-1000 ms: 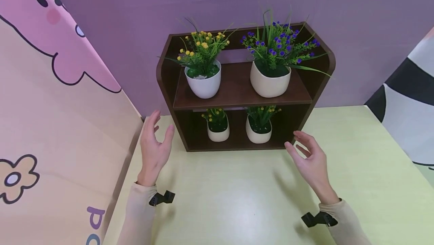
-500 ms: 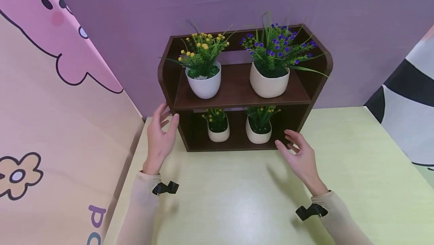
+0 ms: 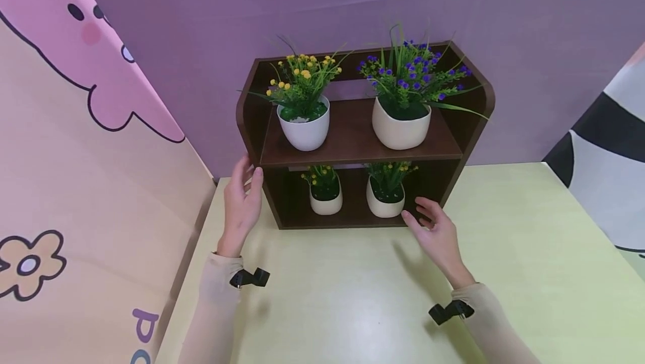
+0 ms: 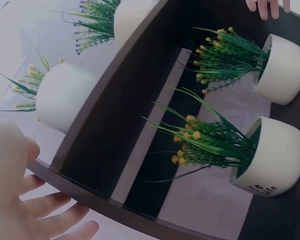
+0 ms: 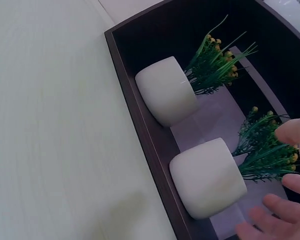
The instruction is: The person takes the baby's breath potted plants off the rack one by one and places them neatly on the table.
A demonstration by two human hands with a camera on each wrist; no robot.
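Note:
A dark brown two-tier shelf point(image 3: 350, 139) stands against the purple backdrop. On its upper tier are a white pot point(image 3: 305, 135) with yellow flowers and a cream pot point(image 3: 401, 133) with purple ones. Below sit a lower left pot point(image 3: 326, 206) and a lower right pot point(image 3: 386, 209), both cream with yellow flowers. My left hand point(image 3: 242, 207) is at the shelf's left side panel, fingers loosely spread along its outside; firm contact cannot be told. Just in front of the lower tier, right of the lower right pot, hovers my right hand point(image 3: 437, 238), fingers loosely bent, holding nothing.
The shelf rests at the back of a pale yellow-green table point(image 3: 332, 297). A printed panel point(image 3: 101, 196) rises along the left edge, close to my left arm. Purple cloth point(image 3: 353, 0) hangs behind. A black-and-white printed surface point(image 3: 604, 185) borders the right.
My left hand has moved right, up to the shelf's left side. The right hand has shifted left, towards the lower right pot. The pots keep their places on the shelf.

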